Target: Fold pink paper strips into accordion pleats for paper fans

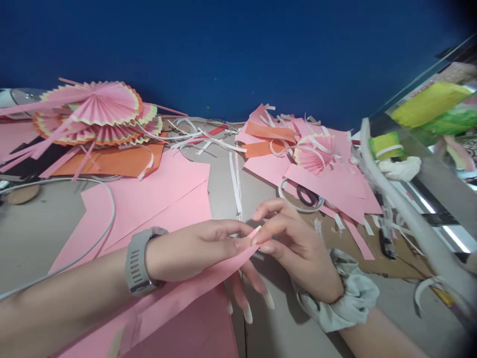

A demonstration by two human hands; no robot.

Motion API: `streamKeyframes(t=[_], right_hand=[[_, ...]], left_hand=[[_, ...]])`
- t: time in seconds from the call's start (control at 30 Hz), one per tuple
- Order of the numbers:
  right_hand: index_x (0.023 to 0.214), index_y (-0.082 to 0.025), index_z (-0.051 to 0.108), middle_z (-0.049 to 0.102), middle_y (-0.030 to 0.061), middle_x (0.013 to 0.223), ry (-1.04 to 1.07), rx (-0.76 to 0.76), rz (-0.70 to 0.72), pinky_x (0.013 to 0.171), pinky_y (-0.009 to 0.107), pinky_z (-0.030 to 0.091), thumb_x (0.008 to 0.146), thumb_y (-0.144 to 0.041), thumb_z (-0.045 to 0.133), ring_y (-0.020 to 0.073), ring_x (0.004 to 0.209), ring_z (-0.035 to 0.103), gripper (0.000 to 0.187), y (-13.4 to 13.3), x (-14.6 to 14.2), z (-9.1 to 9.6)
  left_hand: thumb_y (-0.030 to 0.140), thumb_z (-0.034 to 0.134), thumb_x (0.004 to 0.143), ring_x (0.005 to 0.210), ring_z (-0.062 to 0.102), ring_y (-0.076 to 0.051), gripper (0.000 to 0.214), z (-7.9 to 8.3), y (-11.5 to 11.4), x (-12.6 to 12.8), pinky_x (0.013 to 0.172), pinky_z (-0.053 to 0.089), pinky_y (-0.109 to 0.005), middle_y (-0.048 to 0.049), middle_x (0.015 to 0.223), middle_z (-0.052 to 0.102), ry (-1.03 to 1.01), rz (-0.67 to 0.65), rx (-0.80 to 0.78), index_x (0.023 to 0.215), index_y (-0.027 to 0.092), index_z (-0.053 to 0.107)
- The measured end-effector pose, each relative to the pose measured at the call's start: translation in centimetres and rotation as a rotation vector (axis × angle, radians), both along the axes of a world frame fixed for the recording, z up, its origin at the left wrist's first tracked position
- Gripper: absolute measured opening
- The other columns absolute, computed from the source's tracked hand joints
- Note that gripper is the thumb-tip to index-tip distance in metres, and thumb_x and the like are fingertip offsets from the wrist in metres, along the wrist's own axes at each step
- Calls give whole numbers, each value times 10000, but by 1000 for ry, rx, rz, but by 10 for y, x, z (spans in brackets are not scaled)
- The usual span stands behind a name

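Observation:
A long pink paper strip (197,287) runs from the lower left up to my fingers in the middle of the view. My left hand (208,248) grips it between thumb and index finger near its upper end, the other fingers stretched out beneath. At that same end, thumb and index finger of my right hand (294,241) pinch the tip of the strip, where a pale edge shows. Below my left arm lie large pink paper sheets (160,189) on the grey table (223,191).
Pleated pink paper rosettes (99,107) with yellow and orange edges are piled at the back left. Pink sheets (331,191), paper scraps and a dark tape ring (307,195) lie at the right. A grey cable (112,209) crosses the left side. A blue partition (223,54) stands behind.

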State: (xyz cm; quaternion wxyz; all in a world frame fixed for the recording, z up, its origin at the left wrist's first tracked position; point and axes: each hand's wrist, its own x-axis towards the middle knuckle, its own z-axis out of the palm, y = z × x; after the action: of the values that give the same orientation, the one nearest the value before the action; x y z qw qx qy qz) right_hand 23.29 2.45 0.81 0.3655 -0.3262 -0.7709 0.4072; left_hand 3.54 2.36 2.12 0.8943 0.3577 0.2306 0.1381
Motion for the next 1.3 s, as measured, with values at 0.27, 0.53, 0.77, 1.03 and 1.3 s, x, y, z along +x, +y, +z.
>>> streamKeyframes(t=[0.27,0.53,0.77,1.03,1.3], right_hand=[[798,-208,558,466,14,913,-47,43,-70,799,258,373,845,-196,527,132,910,459,58,-2,-2,-1],[810,-214,483,462,-3,854,0,0,-197,762,278,391,808,-165,576,131,842,475,105,-4,-10,-4],[906,-218,514,509,-1,846,-160,-145,-144,721,267,396,873,-220,471,127,808,490,53,-3,-9,0],[770,-205,540,487,-13,798,-159,-90,-184,674,243,392,823,-250,568,113,761,486,76,-2,-8,-1],[797,-220,512,481,-42,706,-152,-232,-139,574,218,374,861,-276,513,88,621,459,84,-6,-9,6]], left_hand=[[337,388,910,641,633,-131,221,6,-10,8,539,497,-232,-88,907,635,111,109,38,1052,199,486],[280,379,914,681,630,-125,198,4,-14,11,654,505,-292,-64,969,604,222,206,217,1041,205,511],[326,363,915,673,621,-123,236,7,-14,12,642,506,-283,-45,916,602,257,178,269,988,200,549],[289,411,907,598,567,-78,230,-2,-6,6,645,465,-238,-67,932,622,207,124,182,1051,161,536],[373,292,927,501,467,-80,359,8,-5,6,558,417,-230,-18,720,590,284,85,288,797,145,537]])
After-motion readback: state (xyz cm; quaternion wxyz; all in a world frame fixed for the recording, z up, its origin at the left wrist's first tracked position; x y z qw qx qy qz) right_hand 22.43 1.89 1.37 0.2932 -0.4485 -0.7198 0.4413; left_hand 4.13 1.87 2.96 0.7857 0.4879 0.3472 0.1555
